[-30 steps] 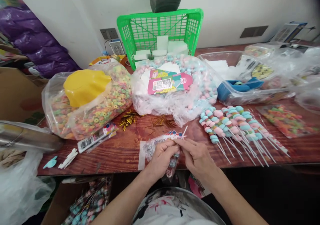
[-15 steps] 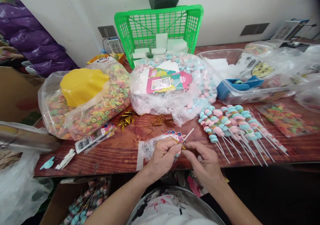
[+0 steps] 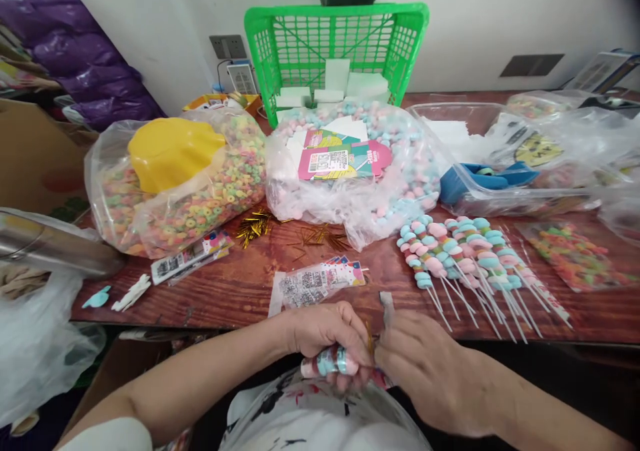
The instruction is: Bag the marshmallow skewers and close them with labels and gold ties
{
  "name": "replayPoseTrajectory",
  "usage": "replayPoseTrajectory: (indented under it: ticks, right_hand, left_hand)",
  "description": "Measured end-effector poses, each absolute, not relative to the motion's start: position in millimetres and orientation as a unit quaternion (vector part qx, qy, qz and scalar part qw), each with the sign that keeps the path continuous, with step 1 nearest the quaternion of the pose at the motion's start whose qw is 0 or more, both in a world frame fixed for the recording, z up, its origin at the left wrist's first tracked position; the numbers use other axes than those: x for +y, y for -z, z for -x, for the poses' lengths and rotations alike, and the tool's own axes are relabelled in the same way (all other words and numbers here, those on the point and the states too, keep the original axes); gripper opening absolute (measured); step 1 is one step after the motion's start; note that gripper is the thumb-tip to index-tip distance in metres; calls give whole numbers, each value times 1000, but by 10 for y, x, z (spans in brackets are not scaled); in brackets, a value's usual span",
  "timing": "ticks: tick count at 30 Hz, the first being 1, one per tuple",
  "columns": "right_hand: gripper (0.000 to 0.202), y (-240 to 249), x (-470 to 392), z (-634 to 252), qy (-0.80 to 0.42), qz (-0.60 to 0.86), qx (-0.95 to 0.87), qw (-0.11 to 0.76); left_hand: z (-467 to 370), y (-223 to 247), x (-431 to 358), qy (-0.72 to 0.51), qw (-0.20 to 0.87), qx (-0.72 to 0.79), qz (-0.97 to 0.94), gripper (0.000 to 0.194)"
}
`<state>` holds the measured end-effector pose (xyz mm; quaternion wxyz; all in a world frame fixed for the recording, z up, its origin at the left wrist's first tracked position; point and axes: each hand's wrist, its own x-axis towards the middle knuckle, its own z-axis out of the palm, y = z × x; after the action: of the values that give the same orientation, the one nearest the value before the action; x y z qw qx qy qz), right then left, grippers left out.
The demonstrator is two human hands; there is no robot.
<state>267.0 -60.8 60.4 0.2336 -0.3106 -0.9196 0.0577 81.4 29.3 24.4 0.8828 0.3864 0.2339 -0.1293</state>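
Observation:
Near my lap, my left hand (image 3: 335, 337) is wrapped round a pink-and-blue candy skewer (image 3: 330, 363) in clear film. My right hand (image 3: 430, 371) meets it at the skewer's end, fingers pressed together; a gold twist tie (image 3: 370, 337) shows between the hands. What the right fingertips pinch is hidden. Just beyond the hands lie printed clear sleeves (image 3: 320, 283). Loose gold ties (image 3: 254, 227) lie farther back. A pile of candy skewers (image 3: 465, 251) with white sticks rests to the right.
Behind stand a bag of ring candy (image 3: 235, 184) with a yellow bowl (image 3: 175, 154), a bag of pink-and-blue candy (image 3: 410, 164) and a green basket (image 3: 415, 44). A clear tray (image 3: 460, 114) is at right, a metal flask (image 3: 55, 247) at left.
Both hands have moved down toward my lap, off the sleeves. The wrapped skewer now shows in my left hand, turned sideways. The view has shifted slightly.

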Motion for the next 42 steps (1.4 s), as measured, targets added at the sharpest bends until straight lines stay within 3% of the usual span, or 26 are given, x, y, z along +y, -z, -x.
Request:
replayPoseTrajectory:
  ticks: [3,11,17,20,23,25,27,29,31,33,36,39,40,42]
  right_hand:
    - [31,-691,-667,-2651,26,247,-940,232]
    - [23,-707,-673,-2617,-19,268,-933,241]
    - [19,-760,-686,-2482,22,272,-941,200]
    - [14,-665,-672,-2461,67,301,-943,128]
    - [19,-544,-482,-2559,122,382,-913,73]
    - [18,-514,-267,-2679,120,469,-869,97]
    - [14,-537,-82,-2786,87,577,-797,155]
    - [15,-579,-19,-2816,42,631,-733,250]
    - [21,-593,-100,-2748,-93,626,-670,388]
    - [25,-561,-261,-2629,-296,571,-591,487]
    - [30,-472,-448,-2514,-497,500,-505,498]
    - [31,-439,-459,-2531,-516,510,-472,500]
    - [31,-450,-438,-2539,-501,517,-477,505]
    - [29,-488,-393,-2511,-489,502,-494,515]
  left_hand:
    - [-834,-321,335,204,880,195,-383,8]
    - [-902,-451,472,327,805,103,-484,20]
    - [-926,-408,547,279,738,35,-614,28]
    - [-923,-701,540,203,600,47,-773,20]
    - [-955,-932,402,17,297,164,-940,57]
    - [-1020,-902,292,-88,184,230,-952,69]
    - [-1113,-742,234,-189,236,237,-923,69]
    - [-1201,-555,247,-293,436,233,-818,57]
    - [-1246,-442,310,-344,662,238,-622,40]
    - [-1225,-439,386,-348,791,230,-447,27]
    - [-1119,-538,467,-346,832,180,-394,14]
    - [-1053,-581,458,-405,768,186,-460,6]
    - [-1046,-579,429,-409,750,199,-481,7]
    - [-1012,-589,338,-348,739,215,-536,30]
